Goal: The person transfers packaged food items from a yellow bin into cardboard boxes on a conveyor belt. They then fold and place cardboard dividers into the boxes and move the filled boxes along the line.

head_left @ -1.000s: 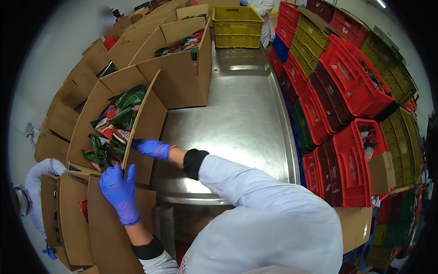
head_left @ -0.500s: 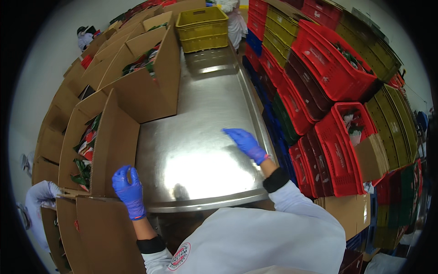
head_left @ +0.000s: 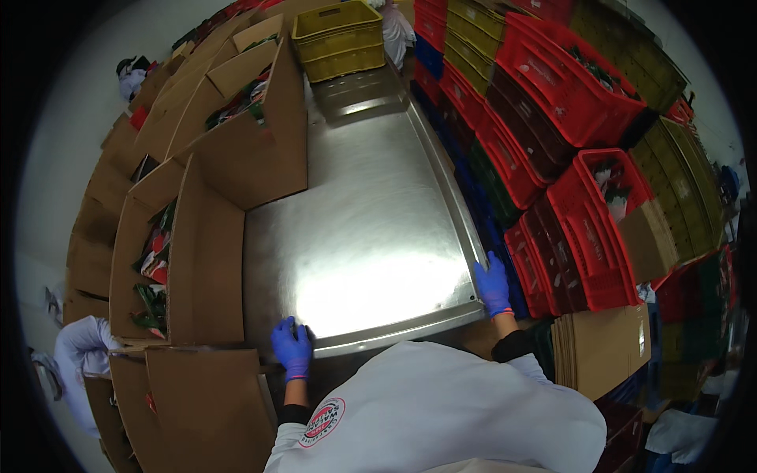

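A bare stainless steel table with a raised rim lies in front of me. My left hand, in a blue glove, is at the table's near edge, its fingers somewhat apart and nothing seen in it. At the right rim, by the near corner, rests my right hand, also blue-gloved, with fingers stretched along the edge and no object in it. Left of the table stands an open cardboard box holding red, white and green packages. Another large box with similar packages sits on the table's left side, farther off.
A yellow crate stands at the table's far end, with a person in white behind. Stacked red crates line the right side. Flat cardboard leans near my right arm. At lower left is another person's white sleeve.
My left hand has moved right and down to the table's near edge. My right hand has moved right and down, from above the tabletop to the right rim. The view has shifted slightly.
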### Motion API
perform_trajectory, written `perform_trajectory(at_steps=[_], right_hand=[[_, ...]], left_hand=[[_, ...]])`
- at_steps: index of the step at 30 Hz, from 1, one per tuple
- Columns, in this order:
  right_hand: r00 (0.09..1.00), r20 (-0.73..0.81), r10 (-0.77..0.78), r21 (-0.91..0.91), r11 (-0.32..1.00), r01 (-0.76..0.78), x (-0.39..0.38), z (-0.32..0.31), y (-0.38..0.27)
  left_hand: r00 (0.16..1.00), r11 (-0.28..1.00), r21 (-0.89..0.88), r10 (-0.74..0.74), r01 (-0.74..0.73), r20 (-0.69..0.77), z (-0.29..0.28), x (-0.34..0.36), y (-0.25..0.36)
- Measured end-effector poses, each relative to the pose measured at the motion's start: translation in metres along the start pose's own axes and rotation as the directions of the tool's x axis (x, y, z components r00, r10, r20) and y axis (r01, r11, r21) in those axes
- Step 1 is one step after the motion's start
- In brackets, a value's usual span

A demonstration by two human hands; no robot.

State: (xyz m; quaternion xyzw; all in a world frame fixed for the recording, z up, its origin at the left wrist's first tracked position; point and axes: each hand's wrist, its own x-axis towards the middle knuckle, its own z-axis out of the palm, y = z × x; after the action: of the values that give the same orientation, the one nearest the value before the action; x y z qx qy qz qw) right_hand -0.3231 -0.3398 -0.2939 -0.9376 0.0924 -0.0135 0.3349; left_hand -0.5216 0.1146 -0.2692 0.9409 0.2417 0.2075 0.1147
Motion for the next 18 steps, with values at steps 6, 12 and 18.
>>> perform_trajectory(at_steps=[6,12,18], right_hand=[[0.997,-0.01,0.071,-0.155,0.985,-0.072,-0.006,0.007,-0.01],[0.996,-0.051,0.069,-0.081,0.994,-0.073,0.002,0.013,-0.001],[0.965,-0.132,0.228,0.041,0.974,-0.224,0.031,0.016,0.024]], left_hand=[[0.993,0.992,-0.13,-0.013,-0.002,-0.114,-0.003,-0.001,0.004],[0.993,0.978,-0.207,-0.063,0.041,-0.103,-0.013,-0.001,0.004],[0.989,0.972,-0.231,-0.065,0.033,-0.13,-0.007,-0.003,0.006]])
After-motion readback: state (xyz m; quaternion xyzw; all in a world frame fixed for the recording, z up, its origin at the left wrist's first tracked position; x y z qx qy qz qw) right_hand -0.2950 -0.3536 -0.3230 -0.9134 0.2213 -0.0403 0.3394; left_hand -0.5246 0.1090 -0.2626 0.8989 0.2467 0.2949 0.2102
